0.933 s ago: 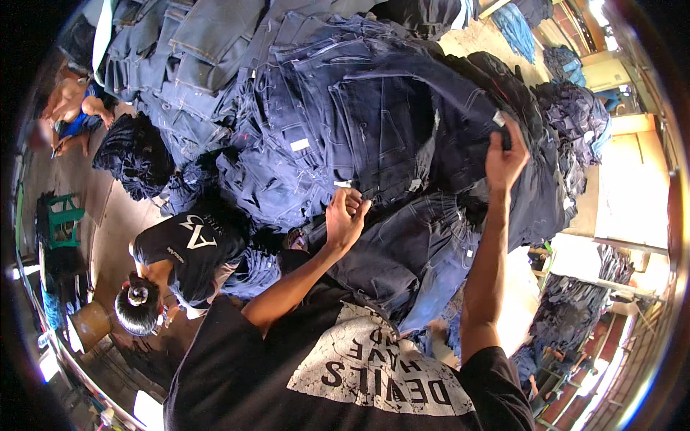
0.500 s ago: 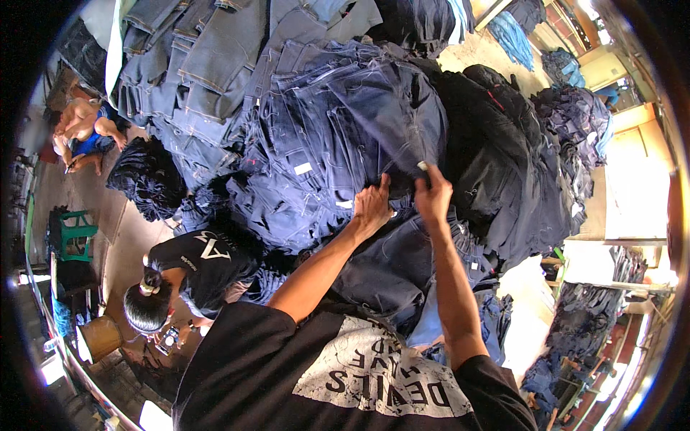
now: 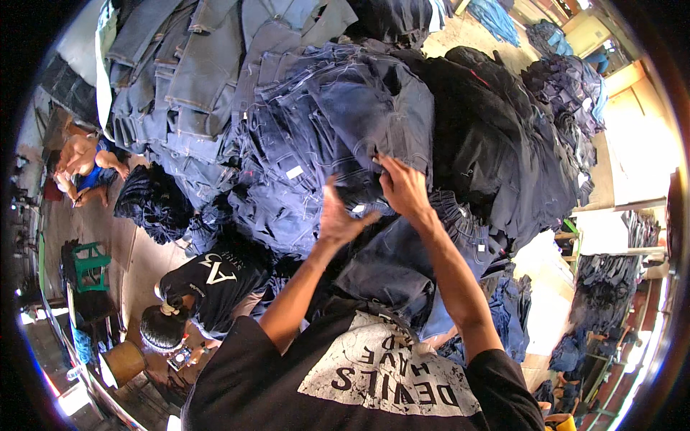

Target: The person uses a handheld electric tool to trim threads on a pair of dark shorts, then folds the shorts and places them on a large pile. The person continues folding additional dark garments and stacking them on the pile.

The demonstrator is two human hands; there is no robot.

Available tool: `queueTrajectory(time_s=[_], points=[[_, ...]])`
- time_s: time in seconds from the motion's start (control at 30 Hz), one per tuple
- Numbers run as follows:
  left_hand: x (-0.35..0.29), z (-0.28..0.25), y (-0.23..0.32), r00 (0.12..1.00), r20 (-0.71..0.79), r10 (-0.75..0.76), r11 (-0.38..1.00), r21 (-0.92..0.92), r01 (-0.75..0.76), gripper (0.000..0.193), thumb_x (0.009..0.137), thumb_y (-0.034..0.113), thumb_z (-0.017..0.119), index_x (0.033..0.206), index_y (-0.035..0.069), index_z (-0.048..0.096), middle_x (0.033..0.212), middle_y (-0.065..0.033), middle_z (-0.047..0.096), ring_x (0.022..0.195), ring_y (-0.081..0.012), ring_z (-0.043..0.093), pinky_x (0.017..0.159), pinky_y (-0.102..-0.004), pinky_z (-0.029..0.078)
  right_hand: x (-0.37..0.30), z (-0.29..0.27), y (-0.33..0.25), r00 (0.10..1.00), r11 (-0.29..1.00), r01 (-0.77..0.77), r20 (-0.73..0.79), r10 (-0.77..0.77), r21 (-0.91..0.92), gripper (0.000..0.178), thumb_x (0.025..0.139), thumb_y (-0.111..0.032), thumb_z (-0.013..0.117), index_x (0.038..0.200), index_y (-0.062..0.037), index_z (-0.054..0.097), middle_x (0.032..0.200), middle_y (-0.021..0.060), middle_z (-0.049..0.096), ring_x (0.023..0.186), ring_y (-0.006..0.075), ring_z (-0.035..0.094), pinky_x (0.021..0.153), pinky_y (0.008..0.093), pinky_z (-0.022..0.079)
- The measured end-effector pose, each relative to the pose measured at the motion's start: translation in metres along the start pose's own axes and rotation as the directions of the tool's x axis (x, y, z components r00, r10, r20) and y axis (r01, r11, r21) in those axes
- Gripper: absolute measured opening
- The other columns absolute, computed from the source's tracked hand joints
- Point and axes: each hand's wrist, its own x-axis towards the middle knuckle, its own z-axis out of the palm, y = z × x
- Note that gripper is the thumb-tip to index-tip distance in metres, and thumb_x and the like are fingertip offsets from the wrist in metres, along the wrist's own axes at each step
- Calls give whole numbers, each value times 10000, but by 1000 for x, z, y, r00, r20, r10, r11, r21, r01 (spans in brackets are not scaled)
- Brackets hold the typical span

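Observation:
My right hand [image 3: 405, 188] is closed over a heap of dark blue denim garments [image 3: 323, 93], its fingertips at a fold of the cloth. A small pale and dark item shows at those fingertips, too small to name. To its left, my left hand [image 3: 341, 221] is raised off the cloth, slightly blurred, fingers and thumb apart with nothing in them. A white label [image 3: 295, 172] lies on the heap beyond it. Nearer me, beneath my right forearm, a dark denim garment with a gathered waistband [image 3: 463, 223] is draped.
Black garments [image 3: 503, 136] are heaped to the right, grey-blue denim [image 3: 194, 79] to the far left. A person in a black shirt [image 3: 215, 287] bends close on my left; another person [image 3: 83, 161] sits farther off. A green stool [image 3: 90, 266] stands on the left.
My left hand has drawn away from the cloth to the left and opened. My right hand has shifted left along the garment. The view has turned slightly.

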Motion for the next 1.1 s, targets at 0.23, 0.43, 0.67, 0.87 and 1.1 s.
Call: queueTrajectory(time_s=[0.23,0.43,0.67,0.87,1.1], points=[[20,12,7,972,-217,88,957,289,-22,799,646,96,880,1363,96,529,1675,-289,221,1513,-514,302,1144,-593,385,-9,9,43,939,955,-124,-280,201,270,433,974,-22,621,1405,-40,656,1135,99,743,901,182,685,854,340,553],[22,6,-27,923,-147,-355,818,-527,231,544,899,36,687,1436,12,607,1502,-272,524,1379,-381,544,1175,-408,459,17,-61,25,946,966,-86,-285,157,246,405,1043,-98,612,1437,-6,640,1262,113,745,1121,201,683,983,304,513],[36,-26,34,969,245,25,866,-490,102,761,1007,268,692,1653,29,369,1656,-296,409,1472,-391,498,1225,-406,394,-27,35,-35,992,958,-122,66,109,259,1116,786,-346,922,1658,-9,312,1544,274,536,1422,414,550,1199,485,422],[51,-80,121,809,145,569,705,-592,-390,1199,866,400,882,1703,-22,135,1784,-230,142,1650,-301,169,1329,-459,195,29,-56,-45,964,824,-45,-193,185,565,500,835,45,680,1331,-22,667,1135,19,739,1037,161,687,958,329,544],[-28,-78,195,675,-76,734,547,-522,-654,1570,593,609,1003,1694,-5,66,1731,-369,100,1620,-500,162,1311,-578,172,60,-220,-115,781,396,51,-284,556,917,624,890,14,635,1497,-87,528,1245,84,701,1092,229,689,961,377,576]])
